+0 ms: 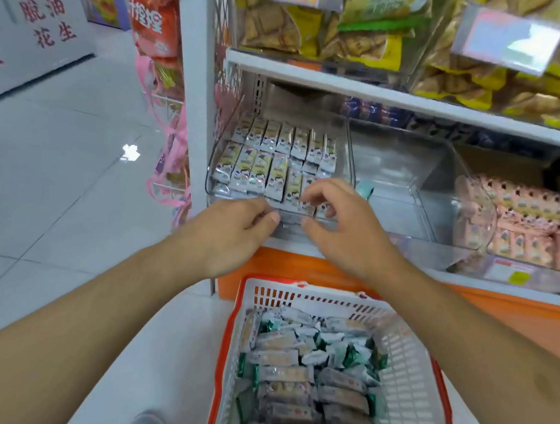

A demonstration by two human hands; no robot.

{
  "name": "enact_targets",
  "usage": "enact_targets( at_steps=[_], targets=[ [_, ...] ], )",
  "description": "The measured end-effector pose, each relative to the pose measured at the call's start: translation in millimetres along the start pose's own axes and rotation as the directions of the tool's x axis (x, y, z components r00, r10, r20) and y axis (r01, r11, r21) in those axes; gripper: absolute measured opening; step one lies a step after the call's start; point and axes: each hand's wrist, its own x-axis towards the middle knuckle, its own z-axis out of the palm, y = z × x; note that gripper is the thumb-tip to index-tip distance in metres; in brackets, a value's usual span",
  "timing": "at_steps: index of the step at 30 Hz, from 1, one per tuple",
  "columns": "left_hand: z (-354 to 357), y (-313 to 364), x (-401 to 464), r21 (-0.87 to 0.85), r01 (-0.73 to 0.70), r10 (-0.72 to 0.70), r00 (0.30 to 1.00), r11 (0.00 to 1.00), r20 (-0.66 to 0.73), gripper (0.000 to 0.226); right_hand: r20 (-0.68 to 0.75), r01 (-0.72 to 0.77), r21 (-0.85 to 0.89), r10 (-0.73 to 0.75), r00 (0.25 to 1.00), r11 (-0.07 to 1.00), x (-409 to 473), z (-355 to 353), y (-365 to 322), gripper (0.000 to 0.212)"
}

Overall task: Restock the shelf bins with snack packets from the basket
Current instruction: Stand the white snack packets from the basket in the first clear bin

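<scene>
1. Both your hands are at the front wall of the left clear bin [276,216]. The left hand [234,232] has curled fingers on the front edge. The right hand [340,222] reaches over the edge with bent fingers among the front packets. Whether either grip really pinches a packet I cannot tell, because the fingertips are hidden or blurred.
2. The snack packets in the bin [268,165] stand in tight rows. If you push too hard, I think the front row can tip over or slide under the others.
3. If you pull on the bin wall, the bin may slide off the shelf [474,119] toward you.
4. The basket [407,367] stands low, just below your arms, and many packets [295,373] remain in it. A packet dropped from the bin can fall beside it, onto the floor [61,182].
5. The middle bin [401,183] looks nearly empty. Take care not to mix sorts there.
</scene>
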Motion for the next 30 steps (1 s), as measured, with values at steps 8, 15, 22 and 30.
enact_targets(
  at_steps=[8,15,22,30],
  targets=[
    [114.1,-18.7,-36.0,0.233,-0.019,-0.126,0.797,0.972,0.591,0.059,0.617,-0.362,-0.160,0.379,0.689,0.919,-140.7,79.7,66.5,0.014],
    [160.9,-50.5,-58.9,0.341,0.035,-0.285,0.636,0.939,0.717,0.067,0.843,-0.224,-0.377,0.433,0.319,0.899,-219.8,143.1,91.7,0.023],
    [161.0,-45.3,-48.8,0.299,0.092,-0.287,0.642,0.950,0.711,0.057,0.783,-0.335,-0.407,0.513,0.351,0.850,-221.6,148.8,98.5,0.018],
    [141.1,-15.0,-31.7,0.138,0.044,-0.131,0.669,0.990,0.731,0.040,0.775,-0.500,-0.150,0.416,0.476,0.853,-151.5,81.7,77.3,0.029]
  ],
)
